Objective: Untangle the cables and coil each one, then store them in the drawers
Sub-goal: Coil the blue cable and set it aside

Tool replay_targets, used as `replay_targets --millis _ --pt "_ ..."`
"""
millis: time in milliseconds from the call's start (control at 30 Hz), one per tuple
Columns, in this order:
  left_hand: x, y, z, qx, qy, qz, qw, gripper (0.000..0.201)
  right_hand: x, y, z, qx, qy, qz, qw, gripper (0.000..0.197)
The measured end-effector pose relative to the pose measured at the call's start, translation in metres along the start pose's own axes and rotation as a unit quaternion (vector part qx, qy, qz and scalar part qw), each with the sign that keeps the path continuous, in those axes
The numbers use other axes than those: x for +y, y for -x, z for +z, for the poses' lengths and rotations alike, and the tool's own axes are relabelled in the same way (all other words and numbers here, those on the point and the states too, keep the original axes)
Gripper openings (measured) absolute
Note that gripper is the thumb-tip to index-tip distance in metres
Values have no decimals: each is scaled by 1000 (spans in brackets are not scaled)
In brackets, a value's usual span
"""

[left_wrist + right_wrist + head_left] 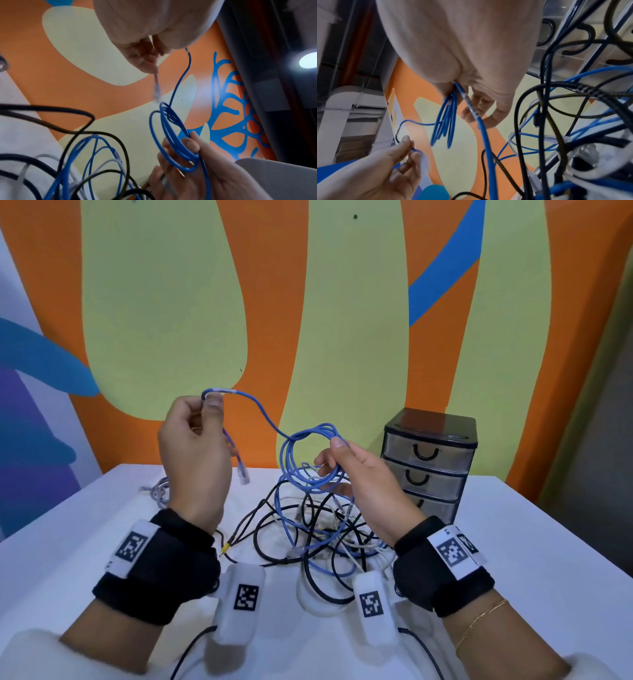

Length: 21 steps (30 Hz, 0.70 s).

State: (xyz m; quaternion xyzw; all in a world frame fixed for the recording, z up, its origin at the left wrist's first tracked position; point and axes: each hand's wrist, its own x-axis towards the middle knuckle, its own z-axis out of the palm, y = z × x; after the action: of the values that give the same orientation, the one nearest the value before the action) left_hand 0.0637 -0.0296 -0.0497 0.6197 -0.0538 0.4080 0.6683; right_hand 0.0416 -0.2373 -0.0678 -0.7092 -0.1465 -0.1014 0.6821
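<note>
A blue network cable (263, 414) runs between both raised hands above the table. My right hand (346, 470) grips a coil of several blue loops (308, 460), also seen in the left wrist view as blue loops (173, 138) and in the right wrist view as blue loops (445, 121). My left hand (202, 419) pinches the cable near its free end, and the clear plug (244, 475) dangles below it. Under the hands lies a tangle of black, white and blue cables (308, 529). The small drawer unit (430, 463) stands at the back right, its drawers closed.
The white table (531, 559) carries the tangle at its middle. A grey braided cable (159, 491) lies apart at the back left. The painted wall (171, 302) rises right behind the table. Black camera leads (191, 648) trail off the near edge.
</note>
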Motion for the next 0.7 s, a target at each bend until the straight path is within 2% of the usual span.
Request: replay_targets --millis 67,167,267,333,400,500,667,700 --pt "-6 -7 -7 -22 -62 25 998 29 -1 -3 -2 22 -109 6 994 36" --pt "-11 -16 -16 -89 -188 67 976 26 -8 -7 -13 49 -302 -2 952 32" --pt "-10 -19 -22 -167 -289 85 939 25 -16 -11 -25 66 -416 -14 907 31" --pt "-9 -19 -24 -237 -355 68 902 32 -20 -11 -34 46 -464 -14 885 34" --pt "-9 -16 -23 -292 -411 36 863 32 -22 -9 -42 15 -491 -12 871 40" --pt "-11 -14 -23 -327 -446 44 832 17 -22 -6 -46 -6 -501 -12 865 50" --pt "4 -5 -25 -469 -432 87 765 25 -23 -9 -53 42 -467 -26 883 46" --pt "10 -3 -25 -482 -419 90 764 19 -22 -10 -53 53 -458 -32 887 42"
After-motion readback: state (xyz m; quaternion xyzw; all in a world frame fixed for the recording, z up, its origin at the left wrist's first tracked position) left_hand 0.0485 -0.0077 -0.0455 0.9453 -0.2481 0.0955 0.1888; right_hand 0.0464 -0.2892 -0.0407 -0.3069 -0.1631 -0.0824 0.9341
